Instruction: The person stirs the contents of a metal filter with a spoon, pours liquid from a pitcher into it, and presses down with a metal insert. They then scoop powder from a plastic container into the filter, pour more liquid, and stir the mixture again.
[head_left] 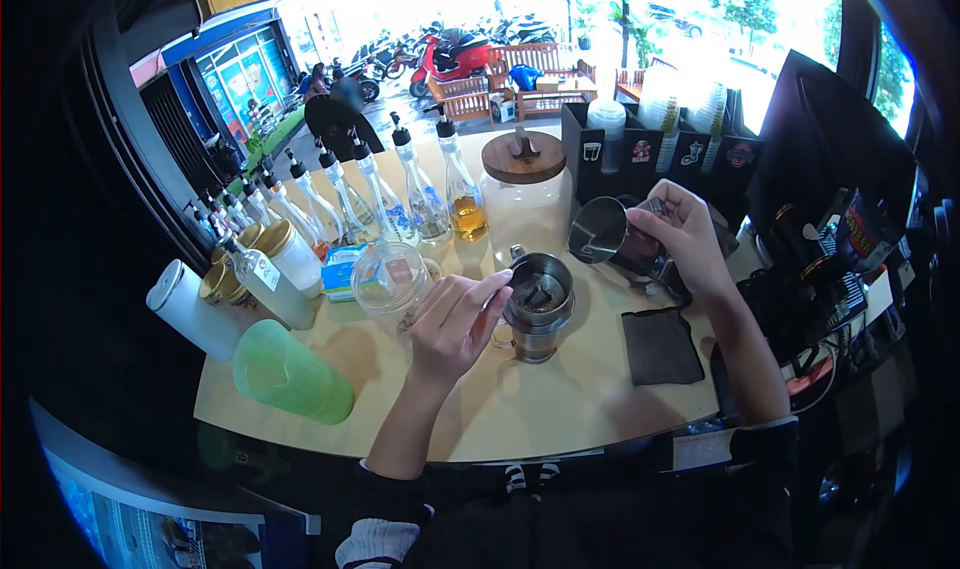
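Observation:
A metal coffee dripper [545, 314] with dark contents sits on top of a clear glass mug [536, 347] in the middle of the table. My left hand [455, 319] is at its left rim, thumb and forefinger pinched together against the edge. To the upper right, my right hand [680, 234] grips a small dark metal cup [598, 231], tilted so that its round mouth faces me. Just behind the left hand stands a clear plastic container [388, 277], partly covered by the fingers.
A row of pump bottles [425, 204] lines the far left side. Behind the dripper is a large jar with a wooden lid [523, 159]. A green pitcher [290, 374] stands front left, a dark cloth [662, 347] lies right, and a black cup holder [640, 154] stands behind.

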`<action>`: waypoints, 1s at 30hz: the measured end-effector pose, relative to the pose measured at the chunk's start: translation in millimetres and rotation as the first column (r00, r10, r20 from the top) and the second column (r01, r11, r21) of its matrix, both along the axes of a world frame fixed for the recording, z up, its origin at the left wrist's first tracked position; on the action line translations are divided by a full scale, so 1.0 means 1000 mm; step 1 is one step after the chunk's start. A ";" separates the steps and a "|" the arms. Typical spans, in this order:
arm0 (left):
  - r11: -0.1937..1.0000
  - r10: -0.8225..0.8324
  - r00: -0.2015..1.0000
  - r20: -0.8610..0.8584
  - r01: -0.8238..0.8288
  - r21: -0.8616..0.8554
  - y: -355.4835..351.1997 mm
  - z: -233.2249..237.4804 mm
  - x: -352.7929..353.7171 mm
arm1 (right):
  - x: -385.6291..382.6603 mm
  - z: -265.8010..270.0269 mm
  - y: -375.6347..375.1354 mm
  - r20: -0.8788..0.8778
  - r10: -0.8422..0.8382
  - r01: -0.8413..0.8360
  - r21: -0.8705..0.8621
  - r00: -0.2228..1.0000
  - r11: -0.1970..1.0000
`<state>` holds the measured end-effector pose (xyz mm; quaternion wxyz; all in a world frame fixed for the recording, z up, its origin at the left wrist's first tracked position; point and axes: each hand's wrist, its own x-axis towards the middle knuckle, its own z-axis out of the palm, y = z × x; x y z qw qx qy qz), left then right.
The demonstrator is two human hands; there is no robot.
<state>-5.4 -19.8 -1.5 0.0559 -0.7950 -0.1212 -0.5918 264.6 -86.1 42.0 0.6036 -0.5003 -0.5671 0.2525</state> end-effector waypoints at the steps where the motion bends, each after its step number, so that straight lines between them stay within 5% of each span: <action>1: 1.000 0.000 1.000 0.001 0.000 0.000 0.000 0.000 0.000 | 0.006 -0.009 0.001 -0.045 -0.015 0.016 0.008 0.999 1.000; 9: 0.999 -0.034 0.999 0.002 0.034 -0.025 -0.005 -0.001 0.005 | 0.034 -0.106 0.017 -0.359 -0.108 0.091 -0.062 0.927 0.994; 18: 0.996 -0.065 0.997 -0.031 0.063 -0.067 -0.005 -0.007 0.006 | 0.023 -0.153 0.030 -0.591 -0.102 0.073 -0.072 0.800 0.995; 26: 0.991 -0.069 0.997 -0.041 0.064 -0.114 -0.007 -0.012 0.003 | 0.032 -0.198 0.037 -0.610 -0.056 0.045 -0.034 0.790 0.998; 30: 0.993 -0.090 0.995 -0.044 0.086 -0.086 -0.006 -0.014 0.001 | 0.040 -0.204 0.030 -0.421 -0.162 0.121 -0.121 0.893 0.985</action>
